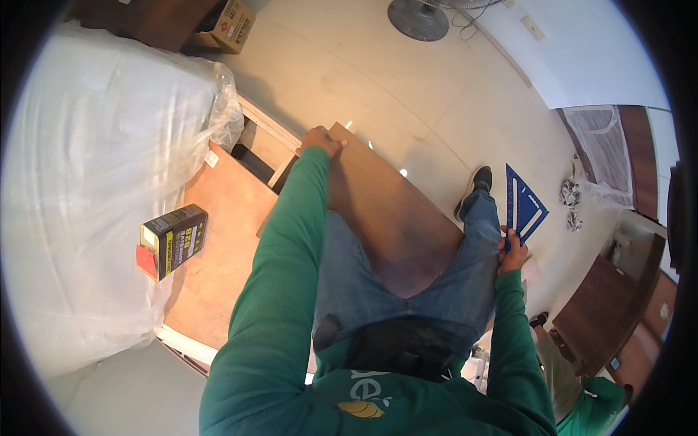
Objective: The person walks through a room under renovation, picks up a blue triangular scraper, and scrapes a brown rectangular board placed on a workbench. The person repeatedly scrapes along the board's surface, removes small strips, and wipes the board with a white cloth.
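My left hand (320, 143) grips the far end of a brown wooden board (390, 215), right beside the edge of a wooden cabinet frame (270, 121). The board slants back towards me, its near end between my thighs. Off to the right, my right hand (512, 252) holds a blue speed square (524, 204) by one corner, next to my knee. The square's slotted face is turned up, clear of the board. Part of the cabinet frame is hidden behind my left sleeve.
A contact adhesive can (177, 240) stands on a reddish plywood panel (229, 191) at left. Plastic sheeting (109, 180) drapes a large form beyond. A fan base (419, 20) and a cardboard box (232, 27) stand farther off. A co-worker in green (591, 406) is at lower right.
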Tool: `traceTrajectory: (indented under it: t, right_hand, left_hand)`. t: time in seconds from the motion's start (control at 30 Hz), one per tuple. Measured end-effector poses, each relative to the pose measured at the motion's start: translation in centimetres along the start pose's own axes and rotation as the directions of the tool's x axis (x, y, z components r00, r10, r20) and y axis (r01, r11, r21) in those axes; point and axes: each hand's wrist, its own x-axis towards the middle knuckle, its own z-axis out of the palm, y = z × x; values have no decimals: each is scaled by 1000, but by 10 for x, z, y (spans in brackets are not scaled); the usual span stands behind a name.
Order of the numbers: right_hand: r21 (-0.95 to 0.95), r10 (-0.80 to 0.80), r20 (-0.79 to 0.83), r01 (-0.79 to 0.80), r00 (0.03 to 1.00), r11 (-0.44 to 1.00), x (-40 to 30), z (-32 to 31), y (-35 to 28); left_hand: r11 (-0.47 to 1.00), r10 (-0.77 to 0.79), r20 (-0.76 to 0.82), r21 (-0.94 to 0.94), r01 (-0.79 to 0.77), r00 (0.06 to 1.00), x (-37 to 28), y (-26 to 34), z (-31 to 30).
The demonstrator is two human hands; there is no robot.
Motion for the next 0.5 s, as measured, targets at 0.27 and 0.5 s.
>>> traceTrajectory:
  t: [0.27,0.5]
  right_hand:
    - [-38,23,-82,-26,996,999,-5,10,-12]
    - [-31,70,-16,-70,997,997,3,22,-10]
  left_hand:
    - [938,24,189,-345,43,982,29,0,14]
    - [935,-7,163,-350,65,987,40,-19,14]
